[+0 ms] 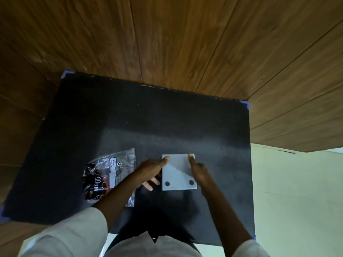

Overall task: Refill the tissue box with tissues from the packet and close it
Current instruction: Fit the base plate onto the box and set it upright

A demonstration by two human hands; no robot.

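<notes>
A square white tissue box (178,172) lies on the black table top (148,123), its flat face up with two dark round spots near its front edge. My left hand (151,172) grips the box's left side, thumb pressed on the top near the far left corner. My right hand (199,171) holds the right side, thumb on the top near the far right corner. The tissue packet (109,175), clear crinkled plastic with black and red print, lies left of the box, partly under my left forearm.
The black table stands against brown wood-panelled walls at the back and left. Blue tape marks its corners (302,105). A pale floor (297,191) shows past the table's right edge.
</notes>
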